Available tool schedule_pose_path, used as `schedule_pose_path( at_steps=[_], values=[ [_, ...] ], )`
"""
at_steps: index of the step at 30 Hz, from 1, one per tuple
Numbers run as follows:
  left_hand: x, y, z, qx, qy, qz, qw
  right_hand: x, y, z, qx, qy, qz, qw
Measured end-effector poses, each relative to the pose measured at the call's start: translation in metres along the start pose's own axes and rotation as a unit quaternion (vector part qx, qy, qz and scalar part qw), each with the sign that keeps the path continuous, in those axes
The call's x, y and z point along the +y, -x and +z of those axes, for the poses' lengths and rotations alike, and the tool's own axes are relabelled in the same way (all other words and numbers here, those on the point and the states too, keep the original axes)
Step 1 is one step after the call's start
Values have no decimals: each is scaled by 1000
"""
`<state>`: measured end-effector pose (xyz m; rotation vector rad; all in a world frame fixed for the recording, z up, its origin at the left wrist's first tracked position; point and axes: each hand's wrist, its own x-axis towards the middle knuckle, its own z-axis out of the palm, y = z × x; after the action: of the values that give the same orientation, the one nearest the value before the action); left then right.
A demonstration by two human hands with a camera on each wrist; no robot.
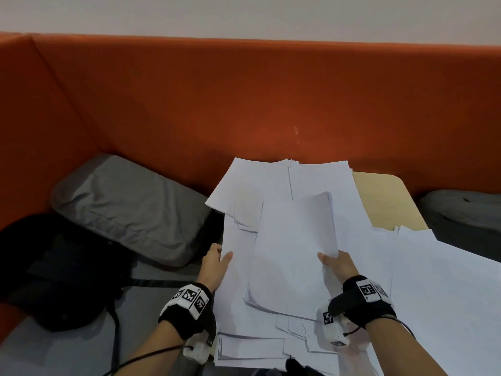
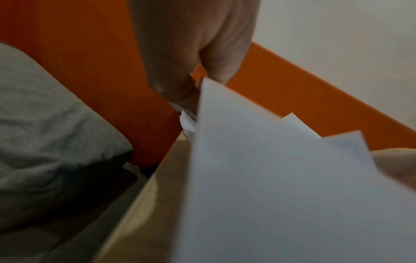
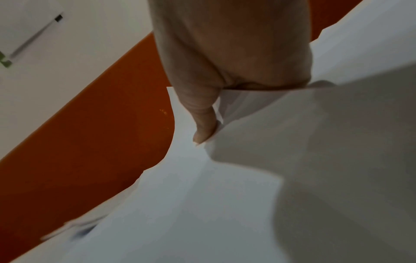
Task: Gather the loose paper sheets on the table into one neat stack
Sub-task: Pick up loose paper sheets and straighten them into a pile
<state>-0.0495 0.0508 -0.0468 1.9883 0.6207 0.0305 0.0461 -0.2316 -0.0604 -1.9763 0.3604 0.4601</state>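
Roughly mid-task, judged from the spread. A partial stack [image 1: 292, 251] is pinched by the right hand [image 1: 337, 264] at its near right corner, thumb on top and the other digits hidden beneath, so that grip is clamped on the stack; the right wrist view shows several sheet edges fanned under the thumb, so the bundle is not yet squared. The stack is held tilted over the middle of the table [image 1: 385, 196], above other sheets. The left hand [image 1: 215, 263] is clamped on the left edge of a lower layer of sheets [image 1: 233, 289], which overhangs the table's left edge; thumb on top, other digits underneath, confirmed in the left wrist view. Left to do, as an estimate: most of the work. Loose sheets are fanned at the table's far edge [image 1: 273, 180], a wide layer is spread over the table's right side [image 1: 447, 289], and a rough pile sits at the table's near edge [image 1: 252, 348], corners misaligned. Only the far right corner of the table is seen bare. All groups would need merging and edge-tapping before one neat stack can be claimed. Beyond the table's left edge a grey cushion [image 1: 130, 207] lies on the orange seat [image 1: 189, 104].
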Motion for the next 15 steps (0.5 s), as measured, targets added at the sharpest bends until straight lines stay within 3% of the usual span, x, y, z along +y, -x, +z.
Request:
schedule_pose_path(
  at_steps=[4, 8, 15],
  values=[
    [3, 7, -6, -45, -24, 50, 997, -4, 4, -3, 3, -22, 3, 1000],
    [25, 13, -35, -7, -44, 145, 988, -11, 12, -11, 8, -84, -11, 996],
    [40, 18, -101, 79, 55, 212, 972, -43, 26, -16, -22, -142, -85, 986]
  ],
)
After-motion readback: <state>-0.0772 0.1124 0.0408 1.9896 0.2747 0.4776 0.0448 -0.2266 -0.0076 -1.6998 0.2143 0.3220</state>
